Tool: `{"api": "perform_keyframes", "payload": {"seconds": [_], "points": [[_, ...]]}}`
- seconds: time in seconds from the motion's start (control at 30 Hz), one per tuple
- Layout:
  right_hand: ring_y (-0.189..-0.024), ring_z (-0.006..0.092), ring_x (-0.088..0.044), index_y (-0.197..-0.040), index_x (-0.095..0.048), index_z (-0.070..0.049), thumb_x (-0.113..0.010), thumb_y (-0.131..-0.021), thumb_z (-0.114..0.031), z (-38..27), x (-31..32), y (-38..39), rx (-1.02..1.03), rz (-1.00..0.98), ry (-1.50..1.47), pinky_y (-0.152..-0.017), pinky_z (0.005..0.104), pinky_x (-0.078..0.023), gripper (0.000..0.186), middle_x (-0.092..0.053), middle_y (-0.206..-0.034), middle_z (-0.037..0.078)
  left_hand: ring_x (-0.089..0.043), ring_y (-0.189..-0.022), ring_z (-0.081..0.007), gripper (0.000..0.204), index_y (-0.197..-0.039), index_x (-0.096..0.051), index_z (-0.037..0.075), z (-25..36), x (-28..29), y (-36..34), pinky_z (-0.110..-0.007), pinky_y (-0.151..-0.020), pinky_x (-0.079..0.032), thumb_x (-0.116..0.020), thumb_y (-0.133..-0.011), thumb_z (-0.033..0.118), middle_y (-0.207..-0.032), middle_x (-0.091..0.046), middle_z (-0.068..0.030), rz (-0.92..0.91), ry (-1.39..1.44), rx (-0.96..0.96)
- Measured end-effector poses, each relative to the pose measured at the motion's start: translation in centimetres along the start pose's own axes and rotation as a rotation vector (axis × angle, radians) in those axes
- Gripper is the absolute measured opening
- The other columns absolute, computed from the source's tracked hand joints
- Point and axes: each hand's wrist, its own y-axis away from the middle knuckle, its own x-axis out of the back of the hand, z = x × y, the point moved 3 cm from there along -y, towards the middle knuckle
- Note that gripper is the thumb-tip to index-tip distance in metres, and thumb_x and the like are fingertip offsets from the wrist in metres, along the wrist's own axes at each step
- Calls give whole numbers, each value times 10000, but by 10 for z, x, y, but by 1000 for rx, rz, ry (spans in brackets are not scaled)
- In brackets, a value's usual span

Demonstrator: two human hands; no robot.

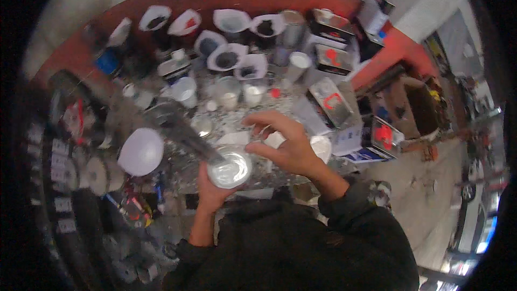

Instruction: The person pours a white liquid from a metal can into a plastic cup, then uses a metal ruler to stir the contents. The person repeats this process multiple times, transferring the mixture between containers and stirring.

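Low in front of me, my left hand [211, 189] is wrapped round the side of a round cup [237, 179] holding a shiny silvery-white liquid. A long grey stick-like thing [188, 134], blurred, reaches from the cup's left rim up and to the left. Just above and right of the cup is my right hand [291, 145], its thumb and forefinger curved and apart. I see nothing held between them, though the inner fingers are partly hidden. Beyond the hands lie a white sheet [232, 138] and a small round lid or tin [202, 126].
Several paper-lined pots [227, 60] line the back of the speckled bench. Metal cans with red caps [328, 101] stand to the right, near a cardboard box [412, 109]. Left of the cup is a white paper cone [141, 151]. White cups [184, 91] stand mid-bench, by a red cap [276, 92].
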Motion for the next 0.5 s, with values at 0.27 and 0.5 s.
{"api": "perform_keyframes", "payload": {"seconds": [0.27,0.5], "points": [[-1375,321,-362,-1539,-154,2,-881,-702,-190,185,124,168,-371,686,436,-1129,420,-313,1126,-283,-1530,198,-586,-1173,-240,990,-1372,-402,35,-7,-41,-31,-387,-996,-501,-956,-551,43,-1278,-577,-106,-76,-60,-17],[-1428,362,-283,-1535,9,78,-961,-603,-298,304,141,165,-436,688,195,-1180,393,-249,1396,-228,-1546,272,-603,-1148,-219,944,-1344,-430,42,-10,-30,-30,-375,-982,-508,-957,-561,46,-1262,-585,-91,-29,-154,-24]]}}
